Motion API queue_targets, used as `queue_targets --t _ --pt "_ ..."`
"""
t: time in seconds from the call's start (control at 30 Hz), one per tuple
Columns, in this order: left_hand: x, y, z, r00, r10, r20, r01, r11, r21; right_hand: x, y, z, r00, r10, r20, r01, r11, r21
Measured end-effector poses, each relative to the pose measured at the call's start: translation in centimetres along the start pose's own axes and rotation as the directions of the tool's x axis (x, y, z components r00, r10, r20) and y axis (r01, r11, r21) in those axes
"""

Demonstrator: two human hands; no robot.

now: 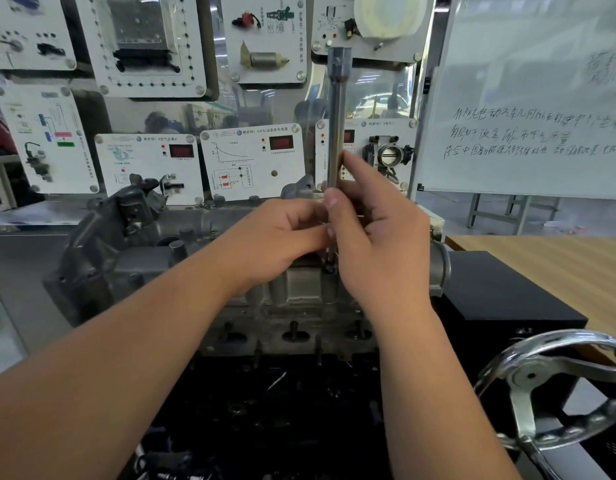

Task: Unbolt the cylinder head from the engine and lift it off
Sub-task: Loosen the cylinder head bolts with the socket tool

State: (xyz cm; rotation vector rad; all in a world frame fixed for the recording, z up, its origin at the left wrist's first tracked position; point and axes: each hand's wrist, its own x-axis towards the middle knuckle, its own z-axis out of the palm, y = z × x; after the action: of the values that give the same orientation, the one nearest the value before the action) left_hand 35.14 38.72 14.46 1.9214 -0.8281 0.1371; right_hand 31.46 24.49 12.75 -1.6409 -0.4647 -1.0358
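The grey cylinder head [133, 265] lies across the engine in front of me, dark block below it. A long steel extension bar [337, 109] stands upright, its lower tip on a bolt [330, 268] in the head's top, right of centre. My right hand [376, 244] wraps the bar's lower part, index finger stretched up along it. My left hand [279, 237] pinches the same bar from the left, thumb and fingers meeting the right hand. The bar's square top end is bare; no handle is on it.
A chrome handwheel [556, 382] juts out at lower right. A black box [507, 299] sits right of the engine on a wooden table [549, 258]. Behind stand training panels [254, 161] with sensors and a whiteboard [528, 98].
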Motion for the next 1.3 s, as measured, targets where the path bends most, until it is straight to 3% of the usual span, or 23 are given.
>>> queue_targets --t 0.3,0.5,0.73,0.97,1.13,1.3 --pt "0.09 -0.30 0.34 0.997 0.065 -0.033 -0.063 0.996 0.058 -0.11 0.21 0.51 0.991 -0.082 -0.103 0.082 0.997 -0.007" --pt "-0.10 -0.16 -0.01 1.000 0.006 0.004 -0.006 1.000 -0.003 0.01 0.72 -0.11 0.995 -0.075 -0.061 0.074 0.997 -0.014" --pt "0.14 -0.21 0.53 0.996 0.083 0.019 -0.083 0.996 0.036 -0.14 0.58 0.19 0.999 -0.031 -0.042 0.030 0.999 -0.018" --pt "-0.10 0.01 0.12 1.000 0.028 0.015 -0.028 1.000 0.015 -0.11 0.52 0.05 0.999 -0.032 0.018 0.033 0.998 -0.045" --pt "0.09 -0.06 0.31 0.996 0.084 0.019 -0.085 0.993 0.080 -0.03 0.50 0.02 0.999 -0.030 -0.012 0.030 0.999 -0.018" --pt "0.03 -0.30 0.23 0.996 0.091 -0.015 -0.090 0.995 0.031 -0.24 0.58 0.38 0.996 -0.071 -0.046 0.069 0.997 -0.036"
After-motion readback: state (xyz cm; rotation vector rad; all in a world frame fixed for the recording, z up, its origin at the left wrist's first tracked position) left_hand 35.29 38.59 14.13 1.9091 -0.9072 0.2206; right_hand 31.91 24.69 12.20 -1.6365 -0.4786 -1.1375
